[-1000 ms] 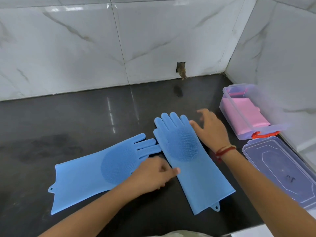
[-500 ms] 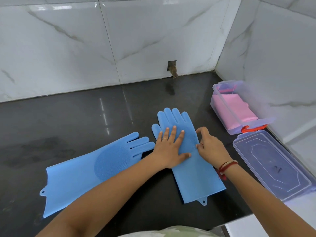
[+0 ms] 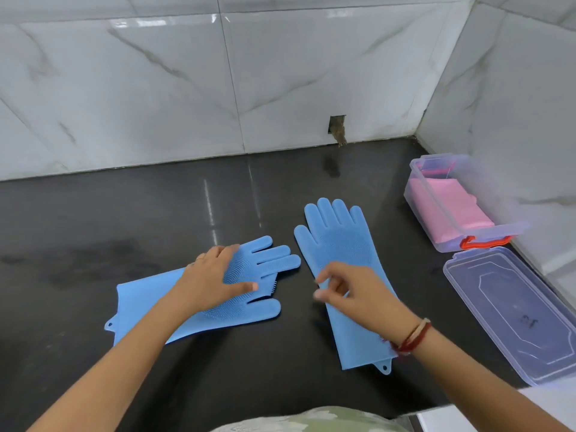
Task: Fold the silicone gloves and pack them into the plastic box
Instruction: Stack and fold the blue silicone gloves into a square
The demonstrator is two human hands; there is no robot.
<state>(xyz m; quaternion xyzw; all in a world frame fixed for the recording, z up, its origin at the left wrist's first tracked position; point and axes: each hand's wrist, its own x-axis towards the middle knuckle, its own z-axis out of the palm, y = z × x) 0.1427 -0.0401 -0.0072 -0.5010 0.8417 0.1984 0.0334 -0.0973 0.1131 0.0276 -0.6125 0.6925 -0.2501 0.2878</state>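
Two blue silicone gloves lie flat on the black counter. The left glove [image 3: 146,302] points its fingers to the right; my left hand [image 3: 212,280] rests flat on its bristled palm, fingers spread. The right glove [image 3: 339,241] lies lengthwise with its fingers toward the wall. My right hand [image 3: 352,291] hovers over the middle of that glove, fingers loosely curled and holding nothing. A clear plastic box [image 3: 417,194] with a red clasp stands at the right by the wall, with a folded pink item inside it.
The box's clear lid [image 3: 514,313] lies flat on the counter just in front of the box. White marble-tiled walls close off the back and right. A small hole in the back wall [image 3: 337,126] sits above the counter. The counter's front edge runs below my arms.
My left hand left the right glove and moved left onto the left glove's palm. My right hand lifted slightly off the right glove. The view shifted a little.
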